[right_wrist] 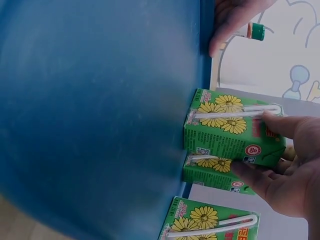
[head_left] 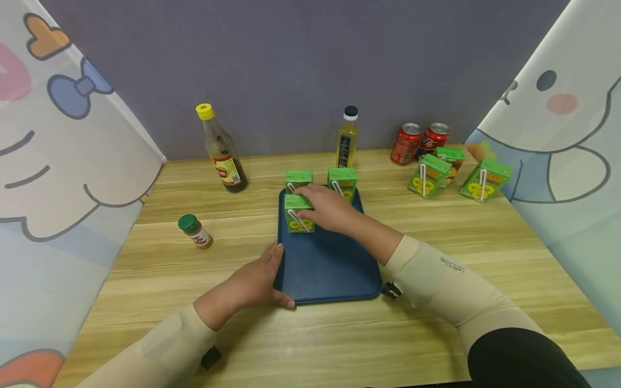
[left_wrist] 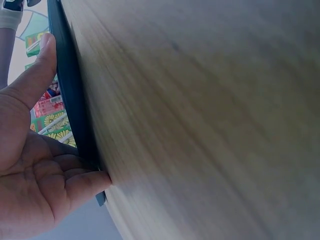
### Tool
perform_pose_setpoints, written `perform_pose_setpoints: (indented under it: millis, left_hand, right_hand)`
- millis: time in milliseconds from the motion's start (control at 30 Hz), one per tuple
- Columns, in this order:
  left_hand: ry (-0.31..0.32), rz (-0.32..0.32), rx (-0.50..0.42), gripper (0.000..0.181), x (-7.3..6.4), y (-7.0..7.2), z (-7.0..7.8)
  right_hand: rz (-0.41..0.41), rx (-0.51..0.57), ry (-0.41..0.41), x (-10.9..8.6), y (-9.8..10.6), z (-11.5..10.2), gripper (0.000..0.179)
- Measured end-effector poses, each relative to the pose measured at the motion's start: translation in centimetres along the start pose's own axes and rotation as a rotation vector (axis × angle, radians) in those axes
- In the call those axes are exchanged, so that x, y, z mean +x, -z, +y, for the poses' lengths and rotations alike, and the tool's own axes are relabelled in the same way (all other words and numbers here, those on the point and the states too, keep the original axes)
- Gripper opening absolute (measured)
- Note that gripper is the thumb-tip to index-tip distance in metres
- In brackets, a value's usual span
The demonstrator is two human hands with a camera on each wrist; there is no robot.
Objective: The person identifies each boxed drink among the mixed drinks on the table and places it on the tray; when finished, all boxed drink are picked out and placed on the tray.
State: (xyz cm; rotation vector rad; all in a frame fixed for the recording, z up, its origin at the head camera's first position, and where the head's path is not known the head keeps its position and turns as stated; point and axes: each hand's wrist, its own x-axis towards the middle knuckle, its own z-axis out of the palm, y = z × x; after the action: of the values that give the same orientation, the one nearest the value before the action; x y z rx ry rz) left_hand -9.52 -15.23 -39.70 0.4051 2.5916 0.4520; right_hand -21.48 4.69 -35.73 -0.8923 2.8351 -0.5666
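Note:
A dark blue tray point(head_left: 335, 269) lies on the wooden table. My left hand point(head_left: 257, 280) rests along its left edge, fingers spread, with the thumb by the near corner. Three green drink cartons with yellow flowers and white straws stand at the tray's far end. The front left carton point(head_left: 299, 223) is between the thumb and fingers of my right hand point(head_left: 327, 207), which grips its upper part. Just behind it is the back left carton point(head_left: 299, 175), partly covered by that hand. The third carton point(head_left: 342, 176) stands at the back right.
Left of the tray are a yellow-capped sauce bottle point(head_left: 225, 161) and a green-capped spice jar point(head_left: 198, 234). An oil bottle point(head_left: 346, 140) stands behind it. Right of it are red cans point(head_left: 406, 144) and more cartons point(head_left: 429, 177). A grey wall point(head_left: 301, 70) borders the table's back.

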Motion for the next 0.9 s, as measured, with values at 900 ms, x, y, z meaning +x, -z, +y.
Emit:
perform_pose_setpoints:
  millis: [900]
  left_hand:
    - [0.005,0.006,-0.002,0.129,-0.2,0.0,0.2]
  right_hand:
    - [0.374,0.195,-0.214,-7.3,12.1,10.5,0.082]
